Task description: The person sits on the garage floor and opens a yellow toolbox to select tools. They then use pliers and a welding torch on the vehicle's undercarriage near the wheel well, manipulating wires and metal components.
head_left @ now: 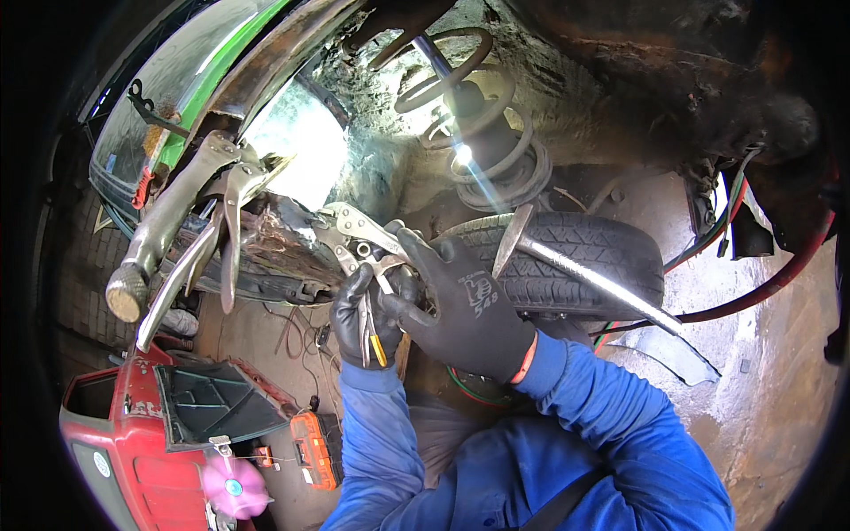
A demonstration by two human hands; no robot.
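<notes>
Just left of the frame's centre, the right hand, in a black glove, is wrapped around the handle end of a pair of silver locking pliers, with its index finger laid along the upper handle. Below it, the left hand, gloved too, is curled around a slim orange-tipped tool, its fingertips close to the pliers' lower lever; whether that tool is separate or part of the pliers, I cannot tell. The pliers' nose lies at the rusty panel edge, though glare hides whether it bites. Good handling here, I judge, means keeping the nose square to the edge, steadying the body with one hand and keeping fingertips out of the lever's pinch gap. Larger locking pliers hang at the upper left, their handles jutting toward the camera, so elbow room on that side looks tight. Right of centre, a hammer lies across the tyre, best not nudged by the right sleeve. Above stands a coil spring; at the lower left are an orange case and a red vehicle body.
</notes>
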